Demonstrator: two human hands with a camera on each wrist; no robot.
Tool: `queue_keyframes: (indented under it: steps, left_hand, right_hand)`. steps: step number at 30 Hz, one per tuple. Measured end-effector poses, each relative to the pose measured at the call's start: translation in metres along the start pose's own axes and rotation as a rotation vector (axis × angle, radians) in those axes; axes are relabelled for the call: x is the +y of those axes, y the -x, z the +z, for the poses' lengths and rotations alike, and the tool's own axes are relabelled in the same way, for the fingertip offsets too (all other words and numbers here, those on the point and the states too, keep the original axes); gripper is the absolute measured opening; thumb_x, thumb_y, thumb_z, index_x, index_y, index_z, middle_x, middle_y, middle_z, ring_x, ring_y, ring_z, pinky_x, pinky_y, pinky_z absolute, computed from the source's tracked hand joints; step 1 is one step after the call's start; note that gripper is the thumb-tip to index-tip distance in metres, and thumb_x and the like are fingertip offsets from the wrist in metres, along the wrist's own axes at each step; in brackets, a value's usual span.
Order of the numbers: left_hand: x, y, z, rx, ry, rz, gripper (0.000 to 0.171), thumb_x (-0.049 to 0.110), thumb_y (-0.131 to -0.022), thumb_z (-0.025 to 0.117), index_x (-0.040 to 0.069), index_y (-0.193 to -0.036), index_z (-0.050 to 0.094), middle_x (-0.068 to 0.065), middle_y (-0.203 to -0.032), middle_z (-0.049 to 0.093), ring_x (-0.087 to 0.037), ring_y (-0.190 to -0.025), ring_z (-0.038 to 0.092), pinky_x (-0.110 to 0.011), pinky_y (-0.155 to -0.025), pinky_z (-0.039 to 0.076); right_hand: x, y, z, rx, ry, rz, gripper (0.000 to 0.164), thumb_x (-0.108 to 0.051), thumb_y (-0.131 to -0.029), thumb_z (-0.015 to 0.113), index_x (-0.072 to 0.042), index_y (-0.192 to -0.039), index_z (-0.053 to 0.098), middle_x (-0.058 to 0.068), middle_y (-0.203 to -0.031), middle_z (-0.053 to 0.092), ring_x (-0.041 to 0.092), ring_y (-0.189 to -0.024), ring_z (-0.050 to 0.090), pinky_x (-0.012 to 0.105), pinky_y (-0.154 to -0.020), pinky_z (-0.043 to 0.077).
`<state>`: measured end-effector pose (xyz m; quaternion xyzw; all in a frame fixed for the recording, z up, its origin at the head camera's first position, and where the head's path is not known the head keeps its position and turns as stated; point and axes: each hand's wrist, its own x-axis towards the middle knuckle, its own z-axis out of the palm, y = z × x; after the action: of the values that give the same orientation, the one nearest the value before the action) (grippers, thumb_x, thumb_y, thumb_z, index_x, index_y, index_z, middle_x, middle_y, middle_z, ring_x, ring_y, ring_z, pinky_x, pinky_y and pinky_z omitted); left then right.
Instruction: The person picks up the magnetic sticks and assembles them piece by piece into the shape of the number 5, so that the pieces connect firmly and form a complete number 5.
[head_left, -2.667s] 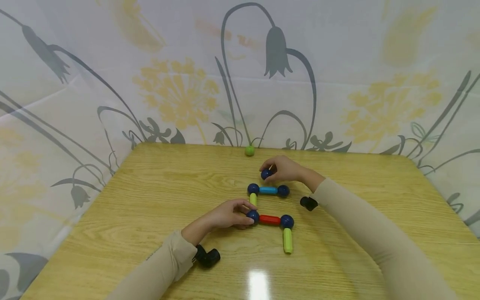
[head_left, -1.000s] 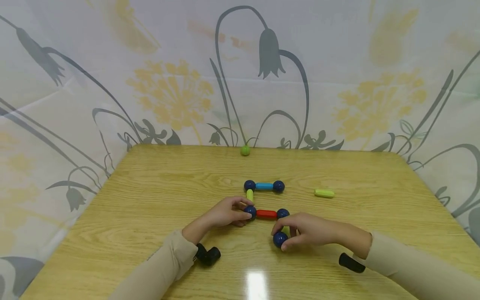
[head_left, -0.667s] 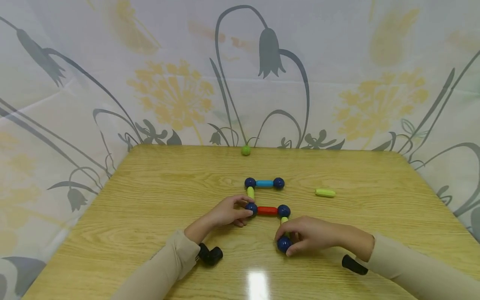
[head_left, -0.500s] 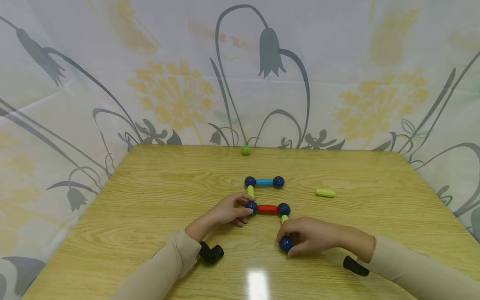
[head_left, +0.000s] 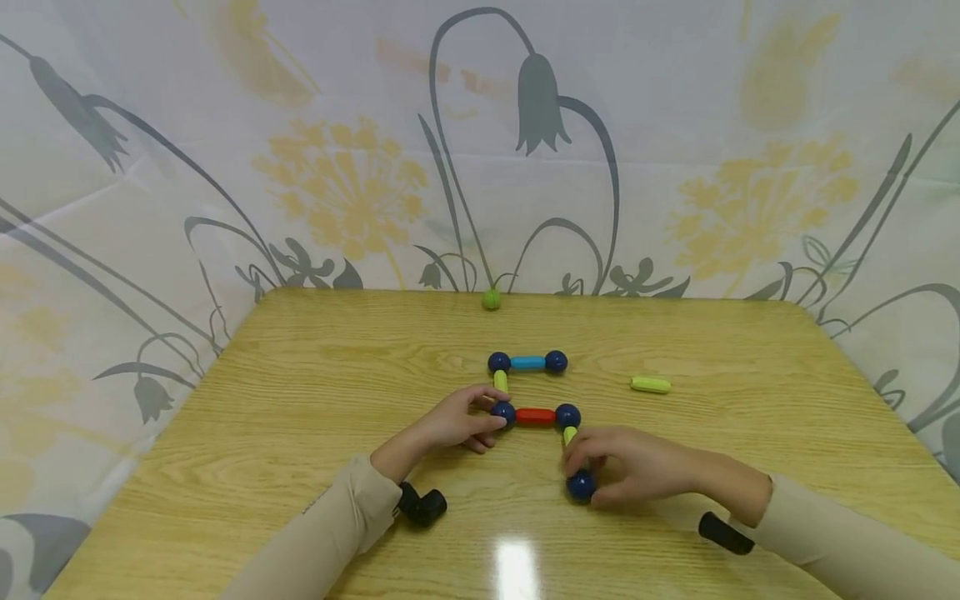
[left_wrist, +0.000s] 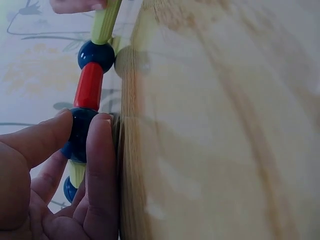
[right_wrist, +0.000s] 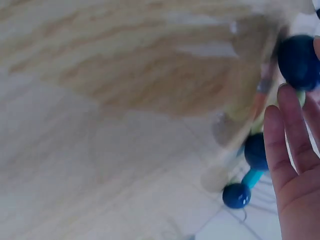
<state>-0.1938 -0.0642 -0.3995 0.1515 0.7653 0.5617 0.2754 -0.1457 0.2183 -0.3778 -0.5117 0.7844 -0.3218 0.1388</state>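
Blue balls and coloured rods form a stepped chain on the table. My left hand (head_left: 459,421) pinches the blue ball (left_wrist: 82,135) at the left end of the red rod (head_left: 535,416) between thumb and fingers. From that ball a yellow-green rod (head_left: 501,382) runs back to another ball (head_left: 498,362), joined by a light-blue rod (head_left: 528,362) to a ball (head_left: 556,361). At the red rod's right end is a ball (head_left: 567,416), with a second yellow-green rod (head_left: 570,437) leading towards me. My right hand (head_left: 633,462) holds the nearest ball (head_left: 581,486) at its end, partly covering that rod.
A loose yellow-green rod (head_left: 650,385) lies to the right of the chain. A small green ball (head_left: 491,299) sits at the table's back edge, before a flower-printed cloth (head_left: 360,167). Black wrist devices (head_left: 422,506) hang beneath both sleeves.
My right hand brought a blue ball from behind the chain to the near rod's free end, then shifted slightly right with it. The loose rod came into view. My left hand stays on its ball.
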Motion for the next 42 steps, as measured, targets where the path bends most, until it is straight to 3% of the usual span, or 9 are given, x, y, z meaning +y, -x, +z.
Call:
queue_keyframes:
  steps: [3, 8, 23, 30, 42]
  left_hand:
    - [-0.001, -0.001, 0.000, 0.001, -0.001, -0.002, 0.036, 0.011, -0.093, 0.059, 0.006, -0.128, 0.052, -0.015, -0.120, 0.050, -0.019, -0.069, 0.062, -0.034, -0.061, 0.056]
    - [-0.001, -0.002, 0.000, 0.002, 0.002, -0.005, 0.036, 0.011, -0.093, 0.059, 0.007, -0.128, 0.051, -0.015, -0.120, 0.050, -0.019, -0.069, 0.062, -0.033, -0.061, 0.055]
    - [-0.002, -0.002, 0.000, -0.001, -0.006, 0.014, 0.036, 0.011, -0.094, 0.057, 0.006, -0.130, 0.050, -0.016, -0.124, 0.049, -0.018, -0.067, 0.062, -0.033, -0.060, 0.055]
    - [-0.002, -0.001, 0.001, -0.006, 0.002, 0.020, 0.036, 0.009, -0.094, 0.057, 0.005, -0.129, 0.050, -0.017, -0.123, 0.049, -0.018, -0.067, 0.061, -0.034, -0.060, 0.055]
    - [-0.001, -0.001, 0.001, -0.003, -0.001, 0.012, 0.036, 0.011, -0.094, 0.058, 0.006, -0.129, 0.050, -0.017, -0.123, 0.049, -0.018, -0.068, 0.062, -0.035, -0.060, 0.056]
  right_hand:
    - [0.001, 0.003, -0.004, 0.046, -0.019, 0.014, 0.031, -0.003, -0.081, 0.071, -0.012, -0.108, 0.060, 0.005, -0.111, 0.057, 0.013, -0.090, 0.057, 0.027, -0.073, 0.052]
    - [0.010, 0.012, -0.010, 0.125, 0.037, 0.038, 0.029, -0.003, -0.081, 0.071, -0.013, -0.105, 0.060, -0.001, -0.105, 0.059, 0.014, -0.083, 0.057, 0.028, -0.070, 0.052]
    - [0.033, 0.037, -0.029, 0.324, 0.304, 0.252, 0.028, 0.000, -0.076, 0.074, -0.013, -0.098, 0.064, -0.005, -0.095, 0.060, 0.016, -0.083, 0.056, 0.030, -0.069, 0.050]
    - [0.044, 0.047, -0.037, 0.440, 0.365, 0.243, 0.027, 0.003, -0.073, 0.076, -0.009, -0.095, 0.066, 0.000, -0.092, 0.062, 0.020, -0.079, 0.056, 0.033, -0.064, 0.050]
    - [0.058, 0.054, -0.052, 0.449, 0.379, 0.325, 0.028, 0.005, -0.073, 0.076, -0.006, -0.097, 0.065, 0.004, -0.095, 0.063, 0.026, -0.083, 0.057, 0.041, -0.065, 0.050]
